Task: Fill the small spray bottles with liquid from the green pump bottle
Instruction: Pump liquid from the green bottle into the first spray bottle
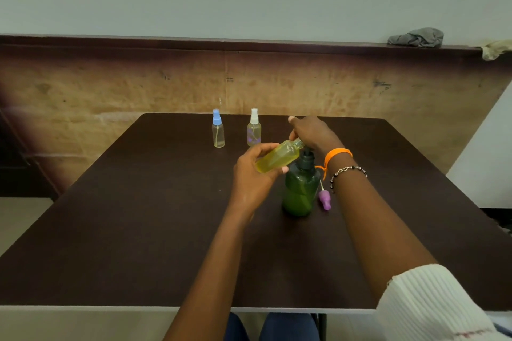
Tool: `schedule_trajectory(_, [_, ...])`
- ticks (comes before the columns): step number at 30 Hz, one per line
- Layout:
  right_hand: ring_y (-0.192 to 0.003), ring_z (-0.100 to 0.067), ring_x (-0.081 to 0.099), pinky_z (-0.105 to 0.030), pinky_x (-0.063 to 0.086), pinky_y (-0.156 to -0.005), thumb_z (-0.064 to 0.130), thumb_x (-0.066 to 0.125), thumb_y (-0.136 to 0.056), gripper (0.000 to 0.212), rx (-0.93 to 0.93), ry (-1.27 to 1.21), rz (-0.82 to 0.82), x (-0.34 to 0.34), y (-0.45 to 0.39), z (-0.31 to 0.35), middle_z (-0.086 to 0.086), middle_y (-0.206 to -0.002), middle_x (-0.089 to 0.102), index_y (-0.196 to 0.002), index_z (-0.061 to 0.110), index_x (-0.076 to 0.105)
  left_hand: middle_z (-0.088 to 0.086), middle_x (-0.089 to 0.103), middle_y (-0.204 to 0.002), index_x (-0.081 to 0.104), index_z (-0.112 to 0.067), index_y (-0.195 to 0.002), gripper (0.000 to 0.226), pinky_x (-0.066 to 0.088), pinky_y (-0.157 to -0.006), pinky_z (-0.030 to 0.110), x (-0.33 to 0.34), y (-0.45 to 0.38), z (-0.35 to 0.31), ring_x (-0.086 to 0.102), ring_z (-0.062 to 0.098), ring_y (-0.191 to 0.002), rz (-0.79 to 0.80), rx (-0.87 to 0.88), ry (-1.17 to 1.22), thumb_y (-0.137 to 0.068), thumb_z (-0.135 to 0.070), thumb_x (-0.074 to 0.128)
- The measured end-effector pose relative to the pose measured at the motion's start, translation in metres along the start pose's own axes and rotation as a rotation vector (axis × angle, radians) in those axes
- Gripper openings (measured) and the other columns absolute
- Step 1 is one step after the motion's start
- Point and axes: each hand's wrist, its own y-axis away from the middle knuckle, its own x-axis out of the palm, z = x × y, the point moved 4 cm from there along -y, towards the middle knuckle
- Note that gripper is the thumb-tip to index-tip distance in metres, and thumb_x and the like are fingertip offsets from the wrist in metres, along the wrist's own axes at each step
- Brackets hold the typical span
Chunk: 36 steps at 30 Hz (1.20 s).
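On the dark tabletop, right of centre, stands the green pump bottle. Over its pump head lies the right hand, fingers bent down onto the top, pressing it. Beside it the left hand grips a small uncapped spray bottle of yellow liquid, tilted with its open neck at the pump's spout. Near the far edge, two more spray bottles stand upright and apart: a blue-capped bottle and a white-capped bottle. Just right of the green bottle lies a purple spray cap with its tube.
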Motion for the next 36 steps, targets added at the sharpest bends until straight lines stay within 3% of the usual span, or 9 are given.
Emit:
schedule_trajectory(5, [-0.103,-0.037,0.058,-0.048,0.047,-0.096,0.047,0.036,-0.086,0.051,0.041,-0.059,-0.03,0.006,0.006,-0.009,-0.017,-0.112,0.065,-0.096,0.01,0.07,-0.006,0.068,-0.101,0.065,-0.022,-0.101,0.043,0.049,-0.077,0.014,0.0,0.001,0.004,0.062,0.003,-0.092,-0.007,0.0,-0.023,-0.068,0.003,0.075])
schedule_trajectory(9, [-0.101,-0.037,0.059,-0.047,0.047,-0.095,0.044,0.036,-0.089,0.049,0.031,-0.054,-0.045,0.003,0.011,-0.005,-0.016,-0.11,0.065,-0.094,0.01,0.07,-0.005,0.068,-0.1,0.065,-0.019,-0.103,0.042,0.049,-0.076,0.013,0.0,0.001,0.003,0.062,0.001,-0.09,-0.005,0.006,-0.029,-0.068,0.002,0.075])
schedule_trajectory(14, [-0.108,-0.038,0.059,-0.048,0.046,-0.097,0.054,0.035,-0.077,0.063,0.043,-0.027,0.045,0.002,0.015,0.007,-0.018,-0.118,0.063,-0.108,0.008,0.066,-0.011,0.066,-0.099,0.065,-0.021,-0.103,0.042,0.048,-0.075,0.01,0.0,0.002,-0.002,0.061,-0.003,-0.089,-0.007,0.011,-0.022,-0.069,0.001,0.075])
schedule_trajectory(18, [-0.088,-0.034,0.057,-0.042,0.047,-0.086,0.045,0.04,-0.084,0.044,0.021,-0.05,0.001,0.001,0.013,0.0,-0.017,-0.097,0.062,-0.076,0.012,0.068,-0.013,0.066,-0.098,0.065,-0.022,-0.102,0.041,0.049,-0.076,0.011,0.0,0.003,0.0,0.061,-0.004,-0.089,0.0,0.01,-0.031,-0.07,0.0,0.075])
schedule_trajectory(21, [-0.079,-0.03,0.052,-0.038,0.043,-0.076,0.03,0.04,-0.089,0.043,0.035,-0.079,-0.038,0.001,0.008,-0.006,-0.012,-0.086,0.06,-0.054,0.017,0.062,-0.009,0.066,-0.099,0.065,-0.02,-0.103,0.041,0.05,-0.077,0.014,0.001,0.004,0.002,0.06,-0.004,-0.088,-0.001,0.0,-0.022,-0.07,0.001,0.074])
schedule_trajectory(25, [-0.084,-0.031,0.055,-0.039,0.046,-0.082,0.028,0.039,-0.09,0.044,0.015,-0.06,-0.032,0.003,0.006,-0.006,-0.014,-0.097,0.066,-0.056,0.016,0.064,-0.007,0.067,-0.101,0.066,-0.02,-0.104,0.041,0.051,-0.082,0.021,0.0,0.005,0.002,0.062,0.001,-0.093,0.0,-0.006,-0.026,-0.07,0.0,0.075])
schedule_trajectory(29, [-0.101,-0.035,0.058,-0.044,0.047,-0.094,0.039,0.035,-0.091,0.045,-0.005,-0.009,0.002,-0.002,0.008,0.002,-0.015,-0.11,0.063,-0.087,0.011,0.07,-0.006,0.068,-0.103,0.065,-0.02,-0.104,0.041,0.051,-0.081,0.02,-0.001,0.003,-0.001,0.063,0.006,-0.095,0.005,0.002,-0.021,-0.07,0.0,0.075])
schedule_trajectory(31, [-0.103,-0.036,0.058,-0.043,0.046,-0.095,0.045,0.033,-0.093,0.051,-0.004,0.023,0.04,-0.003,0.006,0.004,-0.017,-0.11,0.062,-0.087,0.01,0.07,-0.006,0.067,-0.102,0.065,-0.02,-0.104,0.041,0.049,-0.079,0.017,0.0,0.002,-0.002,0.063,0.005,-0.094,0.007,0.0,-0.014,-0.07,0.001,0.075])
schedule_trajectory(36, [-0.062,-0.021,0.048,-0.032,0.04,-0.064,0.037,0.032,-0.098,0.055,-0.004,-0.163,0.085,0.005,0.003,-0.006,-0.007,-0.067,0.053,-0.057,0.013,0.059,-0.01,0.067,-0.1,0.065,-0.021,-0.103,0.041,0.049,-0.075,0.012,0.001,0.004,0.0,0.061,-0.003,-0.089,0.014,0.001,-0.01,-0.07,0.002,0.074])
